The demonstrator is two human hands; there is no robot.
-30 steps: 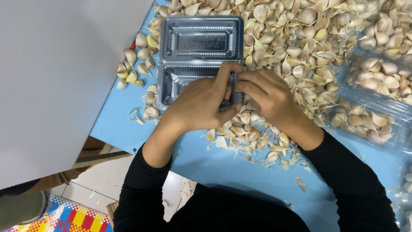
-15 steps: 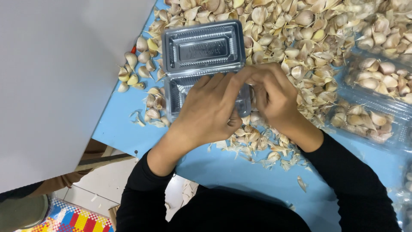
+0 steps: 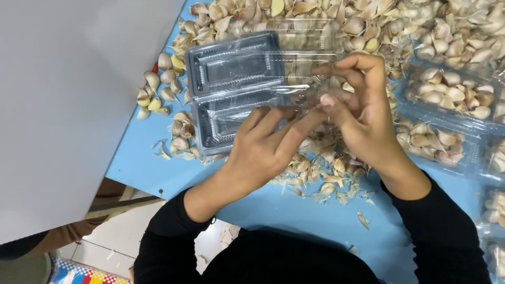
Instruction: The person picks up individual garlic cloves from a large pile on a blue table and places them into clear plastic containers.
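Both hands, left hand (image 3: 263, 150) & right hand (image 3: 357, 113), pinched together on the empty clear hinged clamshell box (image 3: 236, 94), lifted open over the blue table (image 3: 294, 210) by the garlic cloves (image 3: 326, 21); looks mid-opening, next needs filling w/ cloves.

Bare blue worktop (image 3: 294, 210) lies open on the near side. Far off, a heap of garlic cloves (image 3: 368, 21) blocks the way; filled clear boxes (image 3: 447, 113) crowd the right, and a grey panel (image 3: 68, 105) walls the left.
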